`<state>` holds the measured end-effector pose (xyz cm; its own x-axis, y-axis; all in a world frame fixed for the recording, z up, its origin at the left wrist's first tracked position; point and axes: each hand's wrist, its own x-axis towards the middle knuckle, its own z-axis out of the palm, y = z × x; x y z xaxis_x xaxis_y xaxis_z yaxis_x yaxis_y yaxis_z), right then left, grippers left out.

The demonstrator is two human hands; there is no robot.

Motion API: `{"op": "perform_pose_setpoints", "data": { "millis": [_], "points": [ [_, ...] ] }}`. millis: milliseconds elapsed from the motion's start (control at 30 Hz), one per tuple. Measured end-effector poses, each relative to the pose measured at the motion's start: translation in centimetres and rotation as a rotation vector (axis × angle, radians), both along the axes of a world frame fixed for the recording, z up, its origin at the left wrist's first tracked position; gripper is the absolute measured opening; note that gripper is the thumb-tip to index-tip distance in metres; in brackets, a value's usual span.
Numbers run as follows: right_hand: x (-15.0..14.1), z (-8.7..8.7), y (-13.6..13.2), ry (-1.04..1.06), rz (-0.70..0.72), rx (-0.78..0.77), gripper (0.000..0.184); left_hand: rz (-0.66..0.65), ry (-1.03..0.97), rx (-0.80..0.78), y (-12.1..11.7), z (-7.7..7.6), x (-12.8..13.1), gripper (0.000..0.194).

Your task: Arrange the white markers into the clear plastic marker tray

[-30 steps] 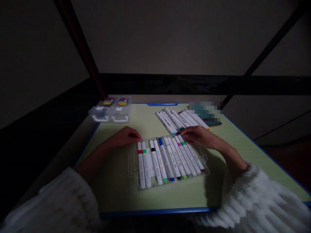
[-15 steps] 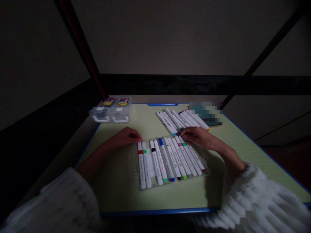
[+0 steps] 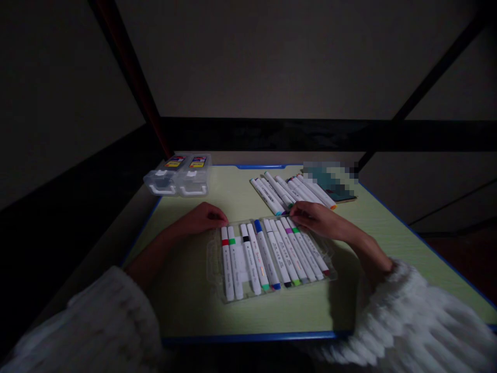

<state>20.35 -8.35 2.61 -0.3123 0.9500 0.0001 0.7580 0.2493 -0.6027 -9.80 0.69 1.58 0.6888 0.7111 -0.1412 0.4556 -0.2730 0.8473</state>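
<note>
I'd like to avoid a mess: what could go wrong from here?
Tilting the clear case might spill the markers inside, unless it is closed, which I cannot tell. The right hand is very close to the loose markers, so a careless move could scatter them.
</note>
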Motion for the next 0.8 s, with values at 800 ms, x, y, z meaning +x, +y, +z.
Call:
{"op": "perform_pose_setpoints", "data": {
  "millis": [800],
  "points": [
    [0.10, -0.26, 0.02, 0.143, -0.038, -0.017, 0.013, -0.021, 0.016, 0.020, 0.03, -0.18, -0.14, 0.017]
  ]
}}
